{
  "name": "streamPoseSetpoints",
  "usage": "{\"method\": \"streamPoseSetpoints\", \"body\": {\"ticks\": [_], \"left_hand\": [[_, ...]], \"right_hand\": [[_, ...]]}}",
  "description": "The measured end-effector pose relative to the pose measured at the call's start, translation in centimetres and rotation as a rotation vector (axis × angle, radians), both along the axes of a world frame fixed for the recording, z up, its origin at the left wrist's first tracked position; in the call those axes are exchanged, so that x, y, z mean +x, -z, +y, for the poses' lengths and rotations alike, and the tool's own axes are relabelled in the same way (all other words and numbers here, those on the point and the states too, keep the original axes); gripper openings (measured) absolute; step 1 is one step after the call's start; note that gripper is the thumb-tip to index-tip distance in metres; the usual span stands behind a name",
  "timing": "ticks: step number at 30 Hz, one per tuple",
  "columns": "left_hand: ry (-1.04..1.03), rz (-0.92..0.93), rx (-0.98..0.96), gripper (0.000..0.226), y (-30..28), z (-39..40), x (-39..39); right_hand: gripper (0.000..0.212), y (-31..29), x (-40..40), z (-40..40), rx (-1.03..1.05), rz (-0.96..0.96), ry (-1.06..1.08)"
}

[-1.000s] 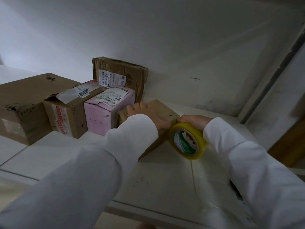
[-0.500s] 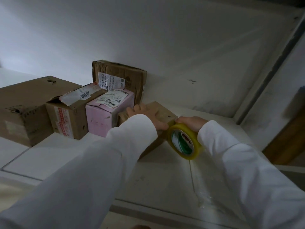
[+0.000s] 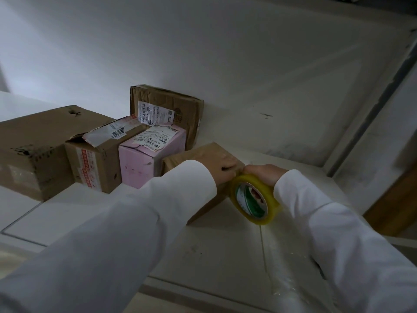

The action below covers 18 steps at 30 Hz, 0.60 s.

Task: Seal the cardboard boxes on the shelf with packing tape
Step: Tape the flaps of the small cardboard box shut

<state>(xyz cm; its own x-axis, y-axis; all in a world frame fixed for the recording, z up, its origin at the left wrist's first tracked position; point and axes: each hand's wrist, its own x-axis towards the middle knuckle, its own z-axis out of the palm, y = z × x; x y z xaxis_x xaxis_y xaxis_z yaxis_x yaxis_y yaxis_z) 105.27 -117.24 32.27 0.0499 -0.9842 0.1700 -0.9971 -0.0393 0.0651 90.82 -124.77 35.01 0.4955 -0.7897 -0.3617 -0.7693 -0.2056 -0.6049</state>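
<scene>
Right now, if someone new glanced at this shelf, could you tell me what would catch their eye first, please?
Probably the yellow tape roll, gripped by the right hand at the near corner of a small brown box, with the left hand on top of that box. Next, the pink box just left of it, among brown boxes along the white wall.

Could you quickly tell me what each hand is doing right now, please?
Left hand: fingers curled, pressing down on the small cardboard box.
Right hand: gripping the tape roll at the box's corner.
</scene>
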Motion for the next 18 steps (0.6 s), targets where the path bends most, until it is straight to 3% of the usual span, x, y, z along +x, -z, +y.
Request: {"method": "streamPoseSetpoints", "body": {"ticks": [3,6,8,10,12,14,16,18], "left_hand": [[-0.314,0.128,0.106,0.07,0.1,-0.7,-0.3],[-0.546,0.21,0.09,0.083,0.4,-1.8,-0.6],[-0.506,0.139,0.084,0.076,0.0,-1.6,-0.9],[-0.229,0.052,-0.008,0.051,-0.2,-1.3,-1.0],[-0.006,0.083,-0.047,0.043,-0.4,-0.7,-1.3],[-0.026,0.145,-0.084,0.041,-0.3,-0.1,-1.6],[-0.198,0.098,-0.173,0.043,-0.4,0.2,-1.9],[-0.402,0.091,-0.114,0.053,-0.7,0.8,-2.1]], "right_hand": [[0.043,0.2,-0.1,-0.1,0.009,-0.009,-0.007],[0.043,0.5,-0.2,-0.2,0.018,-0.014,-0.019],[0.043,0.6,-0.1,-0.3,0.008,-0.017,-0.025],[0.046,0.4,0.1,-0.5,-0.015,-0.006,-0.045],[0.049,0.1,0.1,-0.6,-0.025,0.015,-0.071],[0.048,0.2,0.1,-0.7,0.003,-0.003,-0.049],[0.042,0.4,-0.1,-0.8,0.016,-0.023,-0.026],[0.034,0.6,-0.3,-1.0,0.035,-0.056,-0.002]]}}
